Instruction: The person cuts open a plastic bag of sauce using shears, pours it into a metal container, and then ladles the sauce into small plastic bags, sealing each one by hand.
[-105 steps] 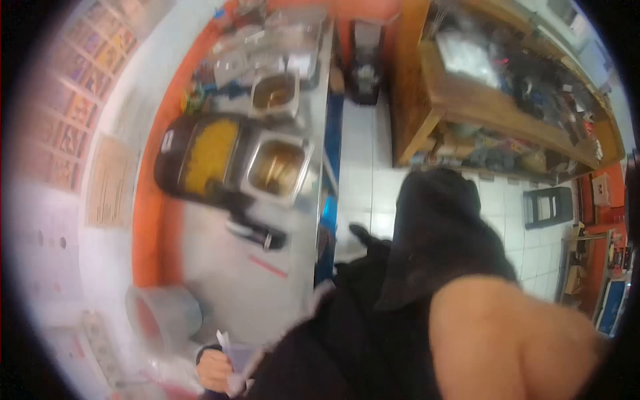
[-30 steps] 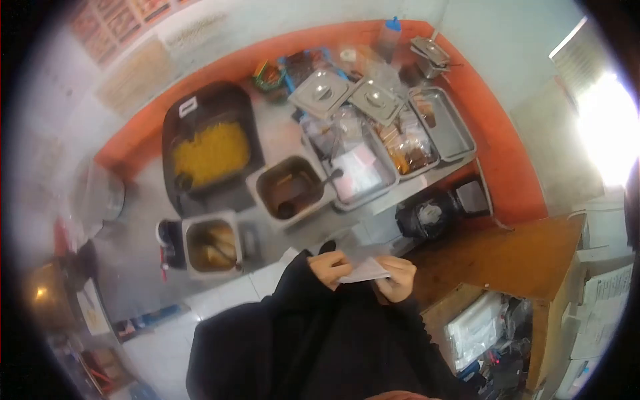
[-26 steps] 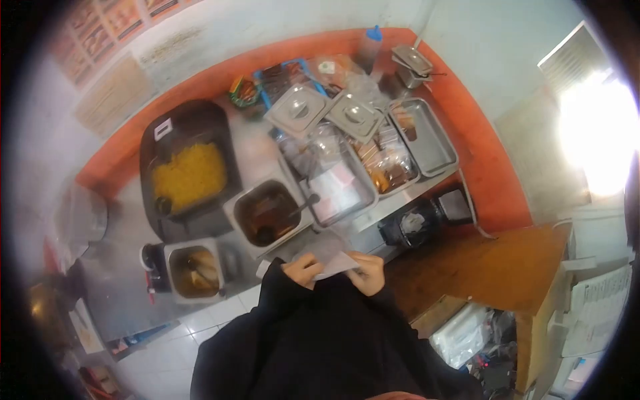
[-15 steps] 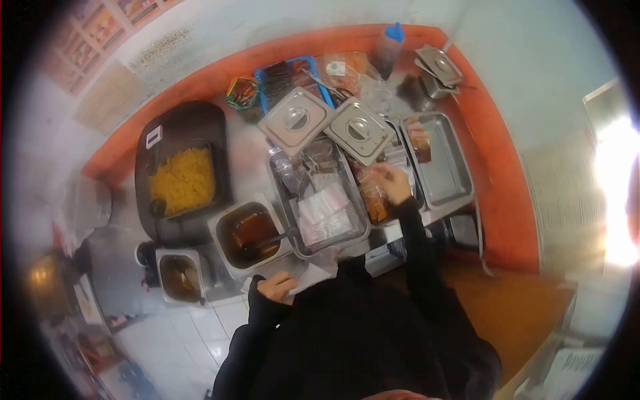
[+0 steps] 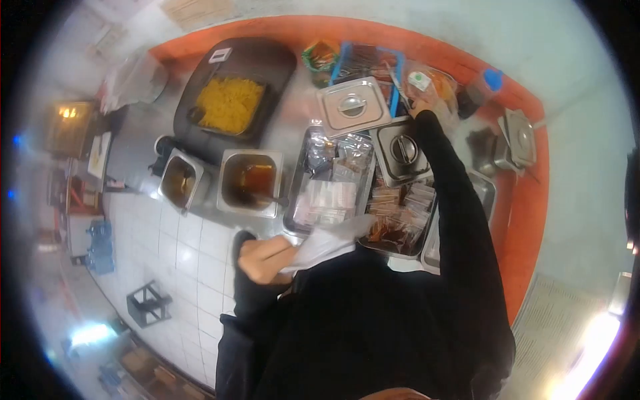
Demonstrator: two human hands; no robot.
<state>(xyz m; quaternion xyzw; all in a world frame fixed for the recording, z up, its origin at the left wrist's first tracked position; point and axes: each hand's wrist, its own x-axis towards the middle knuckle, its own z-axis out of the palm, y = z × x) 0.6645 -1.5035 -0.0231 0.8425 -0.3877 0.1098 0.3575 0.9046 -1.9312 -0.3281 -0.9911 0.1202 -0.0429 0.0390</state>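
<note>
Low at the front, my left hand (image 5: 267,259) is closed on a thin white bag or sheet (image 5: 327,247), whose exact kind I cannot make out. My right hand (image 5: 419,107) reaches to the back of the counter, beside a blue-rimmed tray of dark packets (image 5: 363,63) and a clear plastic bag with a green-marked label (image 5: 433,83). Its fingers are small and partly hidden, so their grip does not show. Under the right forearm lies a steel lid (image 5: 403,150). Steel trays of white sachets (image 5: 327,200) and brown sauce packets (image 5: 400,217) stand before me.
A black container of yellow shredded food (image 5: 230,105) stands at the back left. Nearer are a steel pan of brown liquid with a ladle (image 5: 257,177) and a smaller steel pan (image 5: 180,183). Another lid (image 5: 353,105), a blue-capped bottle (image 5: 483,87) and stacked steel containers (image 5: 517,140) sit farther back.
My right hand has left the brown packets and moved back toward the blue-rimmed tray. The view has turned and shifted, showing more floor at left. My left hand still holds the white bag or sheet.
</note>
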